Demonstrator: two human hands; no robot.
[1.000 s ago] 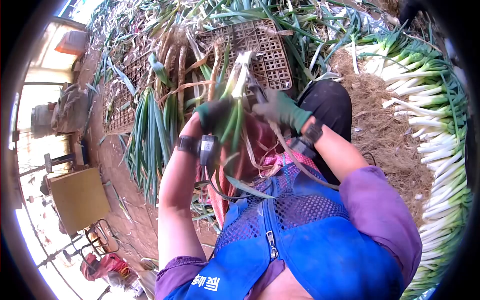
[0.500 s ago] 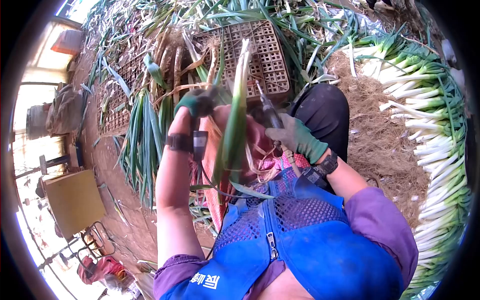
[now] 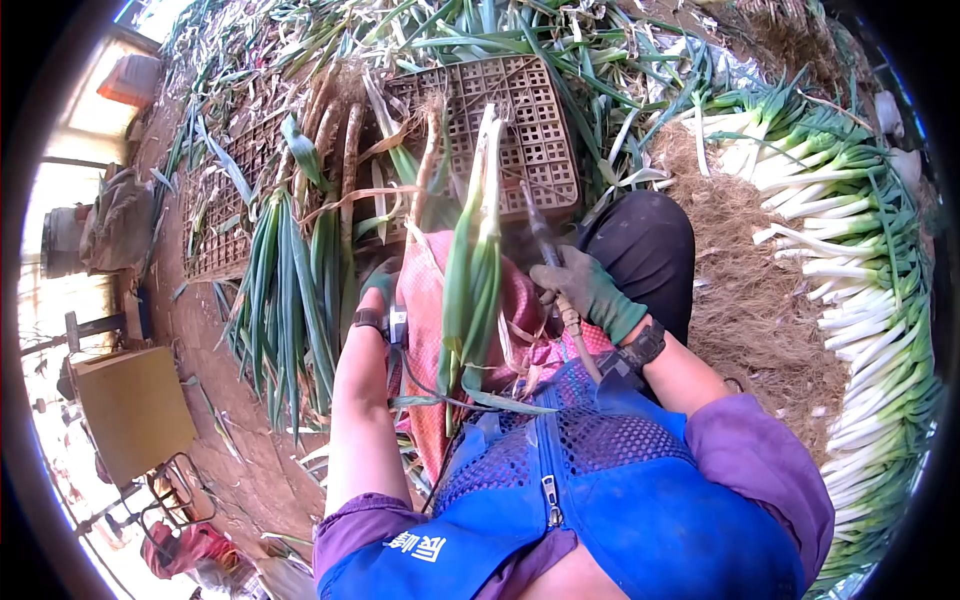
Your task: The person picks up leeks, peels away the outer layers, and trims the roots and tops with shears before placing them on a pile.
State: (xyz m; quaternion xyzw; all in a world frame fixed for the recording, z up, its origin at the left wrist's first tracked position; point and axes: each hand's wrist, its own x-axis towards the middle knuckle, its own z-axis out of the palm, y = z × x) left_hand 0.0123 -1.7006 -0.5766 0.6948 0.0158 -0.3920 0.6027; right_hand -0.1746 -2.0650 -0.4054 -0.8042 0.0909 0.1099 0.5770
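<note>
My right hand (image 3: 590,290), in a green and grey glove, is wrapped around an air blow gun (image 3: 543,235) with a nozzle pointing away from me and a hose running back toward my vest. Peeled long green onions (image 3: 480,255) lie across the pink cloth (image 3: 425,275) over my lap, white ends pointing forward. My left hand (image 3: 380,280), also gloved, is low beside the cloth's left edge. Its fingers are mostly hidden. Close by on that side is a bunch of unpeeled green onions (image 3: 285,290) with brown, rooty stalks.
A brown plastic crate (image 3: 535,130) stands ahead, with another crate (image 3: 225,235) at left. Leaf scraps (image 3: 450,25) cover the far ground. To my right, peeled green onions (image 3: 865,370) form a long curved row beside dry, fibrous litter (image 3: 755,300). A yellowish box (image 3: 135,410) stands far left.
My left hand has left the green onions on my lap and moved down and left, beside the cloth. The blow gun stays in my right hand, with its nozzle slightly lower.
</note>
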